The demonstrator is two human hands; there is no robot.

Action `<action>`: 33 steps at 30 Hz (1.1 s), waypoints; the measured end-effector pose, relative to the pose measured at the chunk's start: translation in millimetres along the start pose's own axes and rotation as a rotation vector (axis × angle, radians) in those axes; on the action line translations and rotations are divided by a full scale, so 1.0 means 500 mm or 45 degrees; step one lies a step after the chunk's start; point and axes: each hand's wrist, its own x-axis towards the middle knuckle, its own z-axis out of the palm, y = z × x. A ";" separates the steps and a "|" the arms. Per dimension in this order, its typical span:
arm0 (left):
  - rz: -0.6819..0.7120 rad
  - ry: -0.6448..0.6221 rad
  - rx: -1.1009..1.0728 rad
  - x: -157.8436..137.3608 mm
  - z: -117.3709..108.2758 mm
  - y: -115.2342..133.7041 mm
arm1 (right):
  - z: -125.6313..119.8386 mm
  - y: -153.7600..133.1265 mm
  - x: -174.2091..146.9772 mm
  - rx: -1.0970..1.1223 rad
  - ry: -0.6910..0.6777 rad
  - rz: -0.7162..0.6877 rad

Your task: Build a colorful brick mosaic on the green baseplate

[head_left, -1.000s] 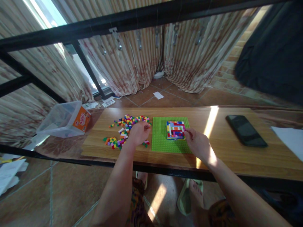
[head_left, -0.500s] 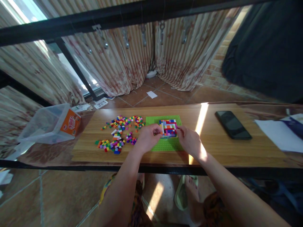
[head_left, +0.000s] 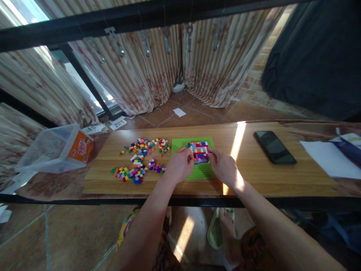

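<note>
Over the green baseplate [head_left: 197, 171], left hand [head_left: 178, 167] and right hand [head_left: 224, 167] pinching brick block [head_left: 199, 151] edges, grips seemingly narrow.

Both hands meet over the baseplate [head_left: 180, 143] on the bench [head_left: 254, 177], the left grip [head_left: 179, 165] at the left edge of the brick block [head_left: 199, 151] and the right grip [head_left: 222, 167] at its right edge, the block sitting on the plate just beyond the fingertips. Left of the left grip lie the loose bricks [head_left: 141, 160], and farther left the tub [head_left: 53, 148]. Right of the right grip, well apart, lies the phone [head_left: 274, 147], with papers [head_left: 329, 158] beyond it.
</note>
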 end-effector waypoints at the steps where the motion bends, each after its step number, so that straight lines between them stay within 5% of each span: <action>1: -0.003 -0.004 0.018 0.000 0.000 0.001 | -0.001 -0.001 0.000 -0.006 -0.009 0.005; 16: -0.008 -0.051 0.154 0.009 -0.001 0.016 | 0.007 0.005 -0.001 0.023 0.056 -0.024; 20: -0.006 -0.005 0.050 0.010 -0.005 0.005 | 0.001 0.005 -0.009 0.154 0.247 -0.122; 23: -0.011 0.040 -0.083 0.010 -0.011 -0.003 | -0.003 -0.003 -0.020 0.291 0.349 -0.352; 26: -0.031 0.061 -0.229 0.011 -0.016 -0.005 | 0.005 -0.015 -0.025 0.389 0.280 -0.515; 33: -0.057 0.015 -0.505 0.009 -0.009 -0.007 | 0.023 -0.027 -0.013 0.328 0.240 -0.524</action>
